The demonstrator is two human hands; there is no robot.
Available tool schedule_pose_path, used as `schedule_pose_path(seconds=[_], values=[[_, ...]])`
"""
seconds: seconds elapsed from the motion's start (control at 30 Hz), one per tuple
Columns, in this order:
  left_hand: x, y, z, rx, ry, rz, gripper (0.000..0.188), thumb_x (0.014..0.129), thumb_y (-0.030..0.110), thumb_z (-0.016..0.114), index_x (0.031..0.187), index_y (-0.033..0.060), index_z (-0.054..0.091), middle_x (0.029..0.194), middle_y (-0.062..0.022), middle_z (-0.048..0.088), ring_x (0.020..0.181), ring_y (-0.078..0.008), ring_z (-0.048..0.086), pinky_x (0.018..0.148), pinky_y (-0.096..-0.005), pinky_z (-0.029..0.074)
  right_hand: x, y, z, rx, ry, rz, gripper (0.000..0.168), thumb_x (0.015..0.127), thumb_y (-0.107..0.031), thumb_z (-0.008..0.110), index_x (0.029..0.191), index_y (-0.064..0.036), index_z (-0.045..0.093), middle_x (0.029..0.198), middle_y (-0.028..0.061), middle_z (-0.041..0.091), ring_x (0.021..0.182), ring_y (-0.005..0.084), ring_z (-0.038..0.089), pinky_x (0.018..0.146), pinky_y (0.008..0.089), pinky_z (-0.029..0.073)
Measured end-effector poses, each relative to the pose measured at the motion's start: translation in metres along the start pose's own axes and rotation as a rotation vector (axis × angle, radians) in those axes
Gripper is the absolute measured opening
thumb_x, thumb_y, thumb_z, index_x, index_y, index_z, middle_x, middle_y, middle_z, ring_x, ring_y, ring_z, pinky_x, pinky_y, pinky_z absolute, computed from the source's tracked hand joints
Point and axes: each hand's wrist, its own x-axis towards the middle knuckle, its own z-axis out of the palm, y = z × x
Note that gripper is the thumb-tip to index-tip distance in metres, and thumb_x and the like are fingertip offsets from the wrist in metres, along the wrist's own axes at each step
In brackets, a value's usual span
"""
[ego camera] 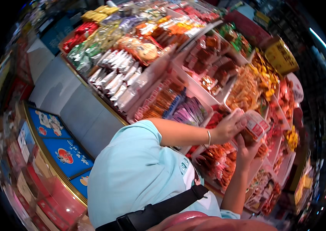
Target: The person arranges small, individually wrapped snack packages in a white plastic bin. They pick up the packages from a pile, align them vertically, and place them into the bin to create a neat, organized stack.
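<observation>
A small clear-wrapped food package [254,127] with brown contents and a red-and-white printed label is held between my two hands, above the snack trays. My left hand [230,127], with a pale bangle at the wrist, grips its left side, fingers close together. From below, my right hand [248,148] supports it, with the palm partly hidden by the package. Under and beside the hands lie a tray of orange-red wrapped snacks [219,164] and a tray of light orange packaged strips [245,86].
White-wrapped bars [116,78] and purple packets [190,111] fill bins to the left. A yellow box [281,56] with writing stands behind the trays. A gold-edged counter with blue panels [64,156] and red boxes [53,213] are at the lower left.
</observation>
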Motion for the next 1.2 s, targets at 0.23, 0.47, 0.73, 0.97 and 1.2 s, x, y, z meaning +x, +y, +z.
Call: schedule_pose_path(seconds=[0.23, 0.47, 0.73, 0.97, 1.2], values=[[0.094, -0.103, -0.095, 0.327, -0.095, -0.137, 0.037, 0.085, 0.035, 0.047, 0.099, 0.0002, 0.052, 0.086, -0.0059, 0.054, 0.080, -0.0146, 0.051, 0.074, -0.0302, 0.042, 0.004, -0.014, -0.032, -0.150, 0.168, 0.062, 0.049, 0.071, 0.005, 0.062, 0.112, 0.000, 0.036, 0.102, 0.0113, 0.054, 0.093, 0.0188, 0.055, 0.081, 0.0300, 0.046], [0.158, -0.214, -0.209, 1.474, -0.586, -0.573, 0.048, 0.071, 0.037, 0.058, 0.101, 0.0001, 0.053, 0.103, -0.0198, 0.054, 0.097, -0.0324, 0.052, 0.083, -0.0369, 0.042, 0.003, -0.008, -0.050, -0.121, 0.281, 0.179, 0.050, 0.071, 0.002, 0.063, 0.112, 0.000, 0.035, 0.103, 0.0108, 0.053, 0.095, 0.0183, 0.053, 0.083, 0.0304, 0.044], [0.157, -0.225, -0.209, 1.418, -0.543, -0.934, 0.050, 0.062, 0.023, 0.067, 0.099, -0.0063, 0.051, 0.100, -0.0222, 0.056, 0.095, -0.0292, 0.055, 0.079, -0.0324, 0.044, 0.003, -0.001, -0.053, -0.104, 0.272, 0.161, 0.050, 0.071, 0.004, 0.063, 0.112, -0.001, 0.034, 0.105, 0.0116, 0.051, 0.096, 0.0197, 0.053, 0.083, 0.0316, 0.046], [0.159, -0.198, -0.205, 0.860, 0.001, -0.487, 0.024, 0.075, 0.025, 0.053, 0.084, 0.0035, 0.058, 0.078, -0.0145, 0.060, 0.073, -0.0254, 0.058, 0.066, -0.0327, 0.044, -0.005, -0.020, -0.056, -0.198, 0.025, 0.246, 0.048, 0.067, 0.003, 0.066, 0.108, -0.001, 0.043, 0.105, 0.0072, 0.051, 0.096, 0.0155, 0.053, 0.083, 0.0302, 0.045], [0.069, -0.002, -0.047, 0.458, -0.317, 0.133, 0.011, 0.087, 0.012, 0.047, 0.096, 0.0080, 0.050, 0.069, -0.0065, 0.057, 0.062, -0.0159, 0.059, 0.055, -0.0256, 0.045, -0.006, -0.021, -0.052, -0.826, -0.070, -0.237, 0.047, 0.060, -0.020, 0.074, 0.100, -0.010, 0.051, 0.125, 0.0156, 0.034, 0.104, 0.0331, 0.047, 0.082, 0.0386, 0.042]])
